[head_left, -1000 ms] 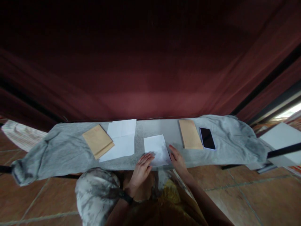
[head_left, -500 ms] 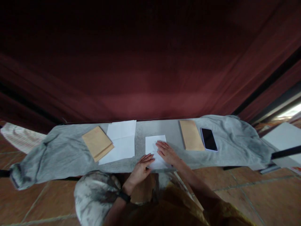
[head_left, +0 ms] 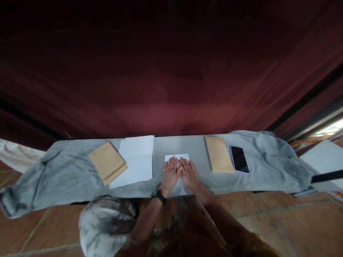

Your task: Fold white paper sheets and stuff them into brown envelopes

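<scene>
A folded white sheet of paper lies on the grey cloth near the table's front edge. My left hand and my right hand lie flat on it side by side, fingers stretched out and pointing away from me. They cover most of the sheet; only its far edge and a near corner show. A black band sits on my left wrist.
Left of the sheet lie unfolded white papers and a stack of brown envelopes. To the right are another brown envelope and a dark phone. A dark red curtain hangs behind the table. Tiled floor lies below.
My right hand moved from beside the sheet onto it. My left hand slid up from the sheet's near corner, and both now lie flat together on the paper.
</scene>
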The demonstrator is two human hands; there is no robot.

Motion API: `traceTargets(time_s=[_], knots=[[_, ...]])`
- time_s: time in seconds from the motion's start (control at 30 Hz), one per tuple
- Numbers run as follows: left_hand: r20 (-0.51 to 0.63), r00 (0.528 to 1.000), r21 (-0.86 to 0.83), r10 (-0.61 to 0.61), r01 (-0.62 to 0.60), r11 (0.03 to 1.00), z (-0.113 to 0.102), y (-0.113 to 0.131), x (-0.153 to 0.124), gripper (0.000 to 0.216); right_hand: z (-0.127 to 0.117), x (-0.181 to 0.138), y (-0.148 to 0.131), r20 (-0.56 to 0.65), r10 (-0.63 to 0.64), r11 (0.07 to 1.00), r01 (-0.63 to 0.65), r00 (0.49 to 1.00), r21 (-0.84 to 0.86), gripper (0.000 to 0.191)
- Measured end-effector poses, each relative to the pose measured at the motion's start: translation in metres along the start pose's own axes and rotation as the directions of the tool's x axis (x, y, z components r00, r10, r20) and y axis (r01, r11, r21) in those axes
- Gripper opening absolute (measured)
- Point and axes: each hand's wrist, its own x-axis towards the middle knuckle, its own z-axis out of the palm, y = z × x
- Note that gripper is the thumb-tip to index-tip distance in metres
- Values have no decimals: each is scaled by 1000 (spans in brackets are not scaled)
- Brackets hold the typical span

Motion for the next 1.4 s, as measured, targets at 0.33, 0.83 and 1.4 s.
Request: traceTargets(time_s=[0.33,0.83,1.4], knots=[[-125,987,85,-104,115,990,0,-22,-4,61,3,7,18,-68,166,986,-166,984,7,56],[-195,968,16,-158,165,986,-8,-39,-35,56,-13,-25,51,-194,194,980,-197,962,3,53],[33,971,36,236,-237,971,-23,-17,-104,64,-39,-70,27,34,-119,982,112,992,153,48]])
